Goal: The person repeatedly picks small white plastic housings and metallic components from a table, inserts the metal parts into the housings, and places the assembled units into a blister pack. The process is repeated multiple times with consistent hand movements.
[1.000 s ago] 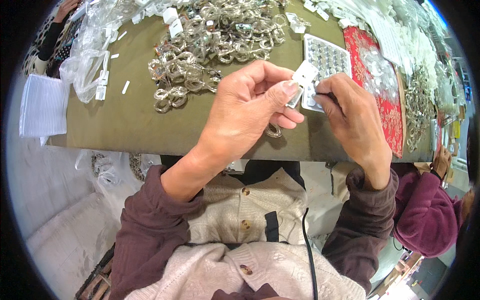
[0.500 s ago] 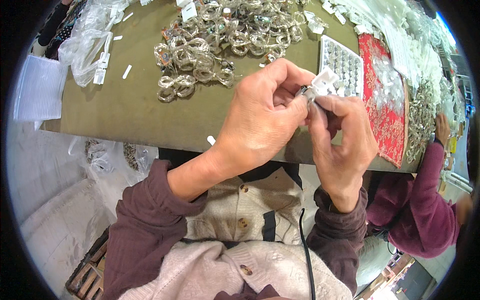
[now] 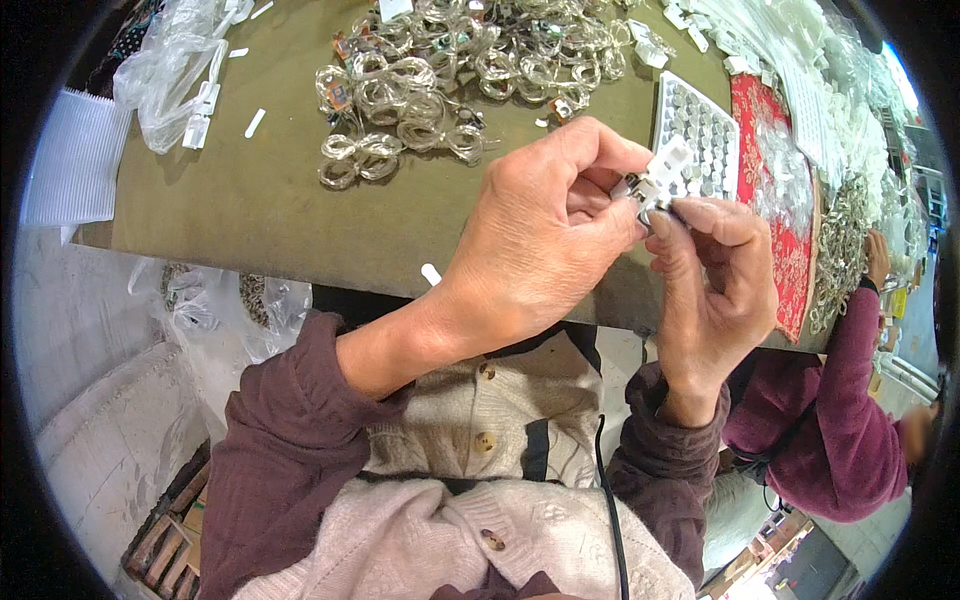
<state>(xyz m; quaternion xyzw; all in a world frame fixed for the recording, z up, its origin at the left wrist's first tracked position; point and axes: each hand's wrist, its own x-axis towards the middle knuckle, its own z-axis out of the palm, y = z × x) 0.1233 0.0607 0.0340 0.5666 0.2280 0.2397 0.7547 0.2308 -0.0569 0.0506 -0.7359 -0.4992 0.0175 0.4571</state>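
Note:
In front of me, above the table's near edge, my left hand (image 3: 540,235) pinches a small white plastic case (image 3: 672,158) between thumb and fingers. The case is tilted, with a squarish recess showing. My right hand (image 3: 715,285) is closed at the lower end of the case, thumb and forefinger pressed together. A small dark, silvery bit shows between the two hands' fingertips; its kind is too small to tell. Just behind the hands lies a white tray (image 3: 661,108) holding rows of round silver button cells.
Bundles of thin clear wire (image 3: 365,155) lie heaped on the green table (image 3: 250,215). Clear plastic bags (image 3: 170,85) and a ribbed white sheet (image 3: 75,165) are at left. A red patterned cloth (image 3: 748,100) lies at right. Beyond it, a co-worker's purple sleeve (image 3: 848,350) reaches in.
Both hands have shifted slightly right with the white case, and the case has turned a little. My right fingertips have moved lower against it. The whole view has shifted slightly.

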